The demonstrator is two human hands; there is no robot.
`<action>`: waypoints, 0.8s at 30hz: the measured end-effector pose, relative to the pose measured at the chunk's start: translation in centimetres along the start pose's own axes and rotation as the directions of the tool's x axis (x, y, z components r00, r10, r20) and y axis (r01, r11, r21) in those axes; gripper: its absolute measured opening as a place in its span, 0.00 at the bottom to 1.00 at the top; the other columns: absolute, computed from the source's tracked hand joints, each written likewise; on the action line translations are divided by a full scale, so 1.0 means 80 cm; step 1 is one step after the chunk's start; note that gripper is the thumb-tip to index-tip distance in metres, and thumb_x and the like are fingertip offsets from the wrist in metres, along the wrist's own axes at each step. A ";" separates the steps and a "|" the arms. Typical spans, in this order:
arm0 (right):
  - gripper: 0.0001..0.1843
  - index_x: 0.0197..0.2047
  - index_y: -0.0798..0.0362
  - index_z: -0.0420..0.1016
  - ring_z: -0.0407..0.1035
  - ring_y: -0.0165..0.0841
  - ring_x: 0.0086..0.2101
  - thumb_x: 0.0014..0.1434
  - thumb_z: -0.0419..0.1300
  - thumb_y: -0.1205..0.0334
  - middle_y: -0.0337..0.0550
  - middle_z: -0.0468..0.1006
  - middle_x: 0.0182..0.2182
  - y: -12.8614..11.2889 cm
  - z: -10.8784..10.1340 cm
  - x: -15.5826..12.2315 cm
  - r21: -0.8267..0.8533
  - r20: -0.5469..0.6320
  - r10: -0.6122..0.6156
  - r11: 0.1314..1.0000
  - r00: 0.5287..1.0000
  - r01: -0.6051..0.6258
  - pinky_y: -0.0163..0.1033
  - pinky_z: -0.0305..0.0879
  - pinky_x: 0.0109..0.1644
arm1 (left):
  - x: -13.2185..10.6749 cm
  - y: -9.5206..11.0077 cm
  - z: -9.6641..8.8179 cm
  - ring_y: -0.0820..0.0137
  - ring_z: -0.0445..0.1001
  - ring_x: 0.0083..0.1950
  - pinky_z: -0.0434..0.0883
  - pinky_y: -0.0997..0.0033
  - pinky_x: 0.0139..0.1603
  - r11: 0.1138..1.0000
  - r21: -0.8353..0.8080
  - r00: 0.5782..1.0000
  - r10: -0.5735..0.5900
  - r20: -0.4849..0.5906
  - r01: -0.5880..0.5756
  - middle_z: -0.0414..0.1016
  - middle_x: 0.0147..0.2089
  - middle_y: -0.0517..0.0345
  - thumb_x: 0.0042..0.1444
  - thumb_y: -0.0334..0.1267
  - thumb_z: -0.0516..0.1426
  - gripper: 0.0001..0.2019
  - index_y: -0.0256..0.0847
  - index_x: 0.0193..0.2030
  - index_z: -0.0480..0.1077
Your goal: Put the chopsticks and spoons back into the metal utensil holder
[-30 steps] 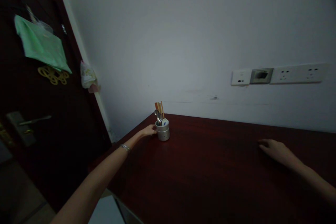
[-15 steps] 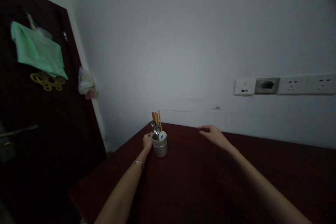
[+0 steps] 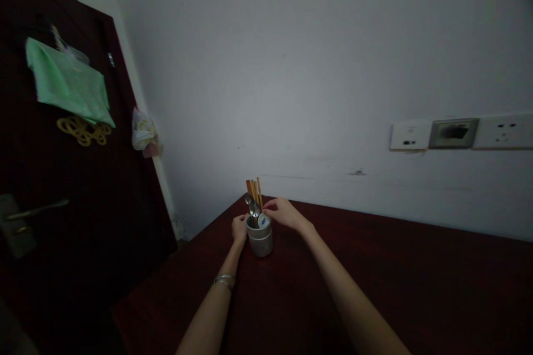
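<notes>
A grey utensil cup [image 3: 261, 246] stands upright on the dark red table [image 3: 325, 283]. In it are several wooden chopsticks [image 3: 260, 191], metal spoons [image 3: 249, 199] and a white ceramic spoon [image 3: 264, 222] with a blue pattern. My left hand [image 3: 239, 228] wraps the cup's left side, its fingertips partly hidden behind the cup. At the right of the rim is my right hand [image 3: 283, 213], its thumb and fingers apart and curved beside the chopsticks and the white spoon. Whether those fingertips touch either one I cannot tell.
Behind the table rises a pale wall with a row of sockets [image 3: 411, 136] on the right. To the left is a dark door with a handle [image 3: 39, 209] and a hanging green cloth [image 3: 70, 80]. A plastic bag [image 3: 144, 130] hangs by the door frame.
My right hand has moved left, from over the table to the cup's rim. My left hand stays at the cup. The view has turned slightly left.
</notes>
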State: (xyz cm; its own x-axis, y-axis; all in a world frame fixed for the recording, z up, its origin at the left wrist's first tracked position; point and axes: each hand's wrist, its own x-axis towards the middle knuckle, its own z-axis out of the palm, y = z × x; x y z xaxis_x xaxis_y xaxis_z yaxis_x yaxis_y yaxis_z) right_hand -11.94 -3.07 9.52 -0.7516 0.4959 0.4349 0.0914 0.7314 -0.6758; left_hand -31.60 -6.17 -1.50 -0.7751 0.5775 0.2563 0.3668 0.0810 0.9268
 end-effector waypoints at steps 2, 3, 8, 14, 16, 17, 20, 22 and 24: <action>0.14 0.35 0.57 0.77 0.71 0.34 0.35 0.50 0.55 0.60 0.45 0.78 0.33 0.004 0.005 -0.004 -0.006 -0.010 -0.024 1.000 1.000 0.024 0.35 0.63 0.38 | 0.001 -0.001 0.000 0.64 0.73 0.31 0.64 0.73 0.29 1.000 0.001 1.000 0.030 0.003 -0.030 0.76 0.26 0.50 0.44 0.43 0.55 0.13 0.33 0.25 0.74; 0.14 0.36 0.57 0.77 0.71 0.35 0.35 0.50 0.55 0.60 0.45 0.78 0.33 0.005 0.007 -0.005 -0.009 -0.016 -0.031 0.999 0.999 0.031 0.36 0.63 0.39 | 0.001 -0.001 -0.001 0.65 0.72 0.30 0.64 0.73 0.29 0.999 0.001 0.999 0.039 0.001 -0.039 0.75 0.26 0.50 0.44 0.43 0.55 0.13 0.33 0.25 0.74; 0.14 0.38 0.56 0.77 0.71 0.34 0.35 0.49 0.56 0.62 0.45 0.78 0.35 0.008 0.009 -0.006 -0.004 -0.041 -0.039 0.999 0.998 0.039 0.36 0.63 0.40 | -0.001 0.000 -0.001 0.66 0.72 0.29 0.64 0.73 0.28 0.998 -0.021 0.999 0.053 -0.010 -0.053 0.75 0.26 0.51 0.43 0.42 0.55 0.13 0.33 0.25 0.74; 0.13 0.36 0.56 0.77 0.71 0.33 0.32 0.47 0.56 0.64 0.44 0.78 0.32 0.007 0.012 -0.004 -0.016 -0.068 -0.022 1.000 0.997 0.021 0.34 0.63 0.38 | -0.001 0.001 -0.001 0.67 0.71 0.29 0.63 0.75 0.27 0.999 0.023 0.999 0.042 0.013 -0.042 0.74 0.24 0.52 0.44 0.42 0.55 0.13 0.33 0.25 0.73; 0.13 0.35 0.56 0.78 0.70 0.33 0.31 0.46 0.56 0.65 0.44 0.79 0.32 0.007 0.012 -0.004 -0.027 -0.067 -0.030 0.999 0.997 0.028 0.34 0.63 0.37 | 0.000 0.000 0.000 0.67 0.71 0.29 0.63 0.75 0.28 0.998 0.037 0.999 0.042 0.027 -0.042 0.74 0.24 0.53 0.44 0.42 0.55 0.13 0.32 0.26 0.74; 0.13 0.34 0.56 0.78 0.70 0.33 0.31 0.45 0.56 0.66 0.44 0.79 0.31 0.007 0.012 -0.004 -0.029 -0.066 -0.030 0.999 0.997 0.028 0.34 0.62 0.37 | 0.001 0.000 0.000 0.67 0.71 0.29 0.63 0.75 0.28 0.998 0.038 0.999 0.043 0.030 -0.044 0.74 0.24 0.53 0.44 0.42 0.55 0.13 0.32 0.26 0.74; 0.12 0.33 0.57 0.78 0.70 0.33 0.31 0.45 0.56 0.67 0.45 0.79 0.30 0.007 0.014 -0.004 -0.037 -0.071 -0.018 0.999 0.997 0.016 0.34 0.62 0.36 | 0.001 0.000 0.000 0.66 0.71 0.30 0.63 0.74 0.28 0.998 0.036 0.999 0.041 0.028 -0.042 0.74 0.25 0.52 0.45 0.41 0.54 0.13 0.33 0.25 0.74; 0.12 0.32 0.58 0.78 0.70 0.33 0.30 0.45 0.55 0.67 0.45 0.79 0.30 0.007 0.016 -0.004 -0.044 -0.077 -0.012 0.999 0.997 0.009 0.33 0.62 0.35 | 0.001 0.000 0.000 0.65 0.71 0.30 0.63 0.74 0.28 0.999 0.037 0.999 0.027 0.026 -0.028 0.75 0.25 0.51 0.44 0.41 0.55 0.12 0.33 0.25 0.73; 0.11 0.31 0.58 0.78 0.70 0.33 0.30 0.46 0.55 0.67 0.45 0.78 0.30 0.007 0.018 -0.003 -0.052 -0.078 -0.012 0.999 0.997 0.008 0.33 0.62 0.34 | 0.001 0.000 -0.001 0.65 0.72 0.31 0.63 0.74 0.29 1.000 0.031 0.999 -0.001 0.034 0.000 0.75 0.26 0.50 0.44 0.41 0.56 0.11 0.34 0.25 0.73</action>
State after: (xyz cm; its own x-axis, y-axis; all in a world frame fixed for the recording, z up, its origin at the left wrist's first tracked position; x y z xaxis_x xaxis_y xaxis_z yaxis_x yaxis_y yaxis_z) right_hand -12.61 -3.47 8.18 -0.6992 0.5222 0.4883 0.1194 0.7588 -0.6403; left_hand -31.68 -6.22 -1.44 -0.7576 0.6046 0.2460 0.3825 0.1059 0.9178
